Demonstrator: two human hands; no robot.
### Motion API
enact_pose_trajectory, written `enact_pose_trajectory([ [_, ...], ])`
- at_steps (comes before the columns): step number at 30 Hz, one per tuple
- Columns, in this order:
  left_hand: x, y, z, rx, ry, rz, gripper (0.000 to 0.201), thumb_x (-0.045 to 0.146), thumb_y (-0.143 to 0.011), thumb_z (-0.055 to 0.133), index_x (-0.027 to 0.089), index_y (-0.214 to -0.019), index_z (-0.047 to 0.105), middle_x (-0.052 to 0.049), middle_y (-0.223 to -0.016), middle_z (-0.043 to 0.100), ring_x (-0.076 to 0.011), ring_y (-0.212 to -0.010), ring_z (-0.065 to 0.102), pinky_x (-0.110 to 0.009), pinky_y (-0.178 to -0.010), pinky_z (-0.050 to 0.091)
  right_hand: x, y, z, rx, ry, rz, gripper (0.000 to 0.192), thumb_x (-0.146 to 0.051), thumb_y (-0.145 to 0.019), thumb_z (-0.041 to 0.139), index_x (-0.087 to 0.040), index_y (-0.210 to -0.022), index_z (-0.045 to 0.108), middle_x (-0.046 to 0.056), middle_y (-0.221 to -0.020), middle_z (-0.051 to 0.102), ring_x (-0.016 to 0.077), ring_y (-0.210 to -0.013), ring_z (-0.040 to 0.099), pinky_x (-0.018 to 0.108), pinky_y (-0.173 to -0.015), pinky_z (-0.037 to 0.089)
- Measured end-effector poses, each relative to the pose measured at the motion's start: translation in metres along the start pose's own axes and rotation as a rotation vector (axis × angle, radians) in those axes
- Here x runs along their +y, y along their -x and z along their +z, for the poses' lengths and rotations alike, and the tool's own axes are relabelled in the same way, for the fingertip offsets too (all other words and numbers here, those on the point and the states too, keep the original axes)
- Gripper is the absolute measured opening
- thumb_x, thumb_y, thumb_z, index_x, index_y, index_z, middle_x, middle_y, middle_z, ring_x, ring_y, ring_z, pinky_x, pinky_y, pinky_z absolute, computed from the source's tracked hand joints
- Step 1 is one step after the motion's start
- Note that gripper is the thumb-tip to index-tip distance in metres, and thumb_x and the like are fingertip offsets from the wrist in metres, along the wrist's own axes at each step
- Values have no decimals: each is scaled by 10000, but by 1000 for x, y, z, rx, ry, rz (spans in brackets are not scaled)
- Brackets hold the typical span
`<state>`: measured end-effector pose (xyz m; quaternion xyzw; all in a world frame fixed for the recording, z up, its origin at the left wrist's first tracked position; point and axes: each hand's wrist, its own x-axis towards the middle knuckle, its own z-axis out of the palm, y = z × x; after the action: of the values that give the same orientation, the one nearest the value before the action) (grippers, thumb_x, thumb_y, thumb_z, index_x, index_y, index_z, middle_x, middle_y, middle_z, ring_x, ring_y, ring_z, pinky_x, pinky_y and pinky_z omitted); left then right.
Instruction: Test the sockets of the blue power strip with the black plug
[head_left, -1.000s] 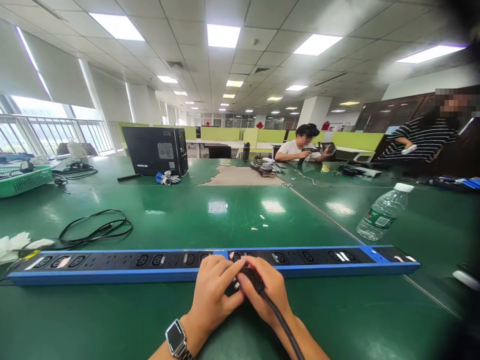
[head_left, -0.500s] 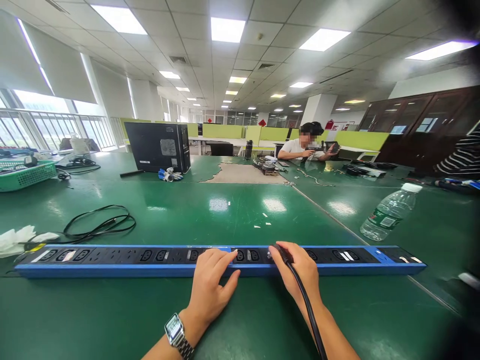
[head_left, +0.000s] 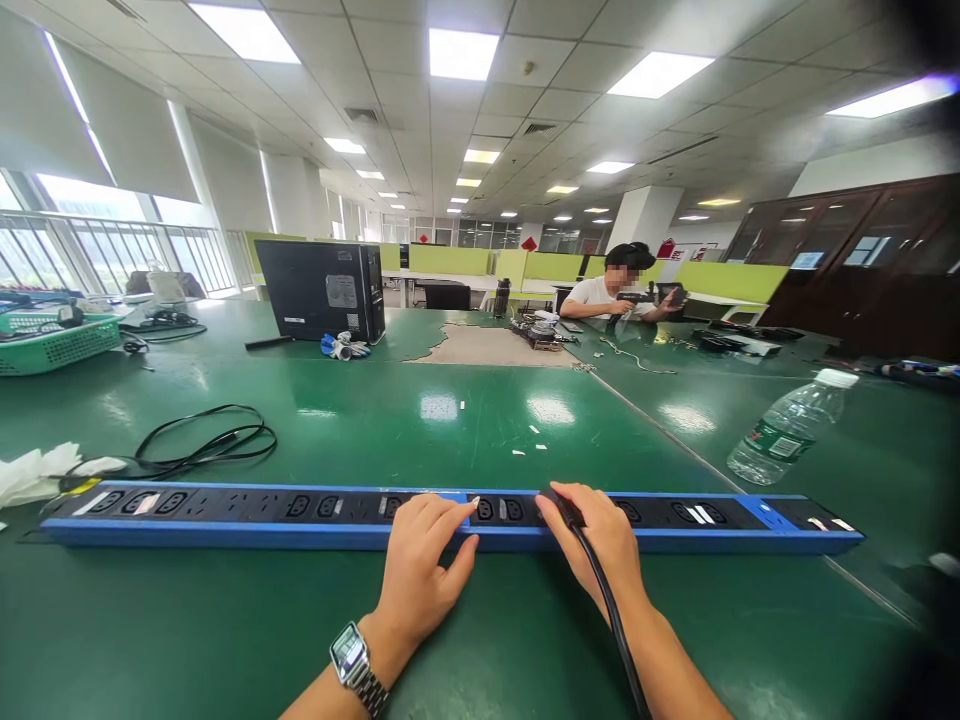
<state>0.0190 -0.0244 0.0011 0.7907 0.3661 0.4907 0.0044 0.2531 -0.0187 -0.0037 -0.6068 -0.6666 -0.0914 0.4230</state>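
Note:
A long blue and black power strip point(head_left: 225, 535) lies across the table, its sockets facing up. My left hand point(head_left: 429, 550), with a metal watch on its wrist, rests on the middle of the strip. Its fingers reach over the top face and the thumb stands apart. My right hand point(head_left: 596, 530) grips a black power plug between thumb and fingers, right of the strip's middle. The plug is against the socket face; its prongs are hidden, so how deep it sits I cannot tell. From it the thick black cord point(head_left: 611, 610) runs down past my right wrist.
A clear bottle point(head_left: 791, 430) stands behind the strip's right end. A thin black cable point(head_left: 217, 445) lies coiled at left, near white tissue point(head_left: 34, 475). Farther back are a computer case point(head_left: 319, 290), a green basket point(head_left: 64, 347) and a seated person point(head_left: 607, 297).
The view has shifted slightly, and a striped sleeve at the right edge is gone from sight. My hands stay nearly in place; the plug's metal end no longer shows.

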Motion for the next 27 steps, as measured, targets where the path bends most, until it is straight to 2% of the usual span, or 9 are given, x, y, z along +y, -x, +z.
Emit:
enact_pose_trajectory([
  [4,0,0,1,-7,5,-2,249,207,-896,559,217,-1134,632,-68,-977,705,-222,-950,614,-411,-876,471,-4,2,4,-27,-9,-42,317,-474,-911,521,-201,-954,677,65,-880,712,215,-801,640,345,-751,466],
  [9,-2,1,-2,3,-2,-14,224,211,-900,551,215,-1105,642,-71,-963,709,-221,-939,617,-412,-873,474,-6,5,6,-21,-29,40,347,-521,-901,498,-213,-936,654,66,-892,707,229,-826,643,360,-759,456],
  [12,-4,2,-3,22,-8,-20,198,203,-891,563,205,-1071,645,-67,-954,712,-222,-929,618,-408,-862,478,-3,7,10,-33,42,56,396,-577,-881,498,-217,-969,637,65,-908,699,246,-837,626,395,-792,425],
  [15,-5,1,-3,29,-9,-31,192,195,-883,572,199,-1060,647,-64,-945,714,-222,-919,621,-403,-854,480,0,10,14,12,116,83,492,-645,-834,533,-204,-1030,626,75,-900,686,258,-830,609,409,-788,403],
  [18,-5,1,-2,15,-9,-37,192,195,-879,573,199,-1054,651,-60,-934,713,-217,-902,621,-397,-837,483,-1,12,15,41,132,102,489,-666,-823,537,-207,-956,641,83,-897,679,270,-851,592,421,-800,390],
  [23,-4,1,1,-17,-5,-38,241,213,-887,548,211,-1108,645,-68,-927,709,-214,-891,621,-397,-829,489,-3,10,14,86,-44,118,432,-635,-832,547,-216,-828,653,71,-849,680,256,-836,595,402,-798,419],
  [27,-2,0,3,-45,0,-24,270,212,-890,551,211,-1150,623,-68,-936,706,-216,-893,616,-402,-831,484,-4,6,9,232,-199,218,396,-594,-799,622,-199,-798,654,71,-820,683,232,-771,616,352,-731,460],
])
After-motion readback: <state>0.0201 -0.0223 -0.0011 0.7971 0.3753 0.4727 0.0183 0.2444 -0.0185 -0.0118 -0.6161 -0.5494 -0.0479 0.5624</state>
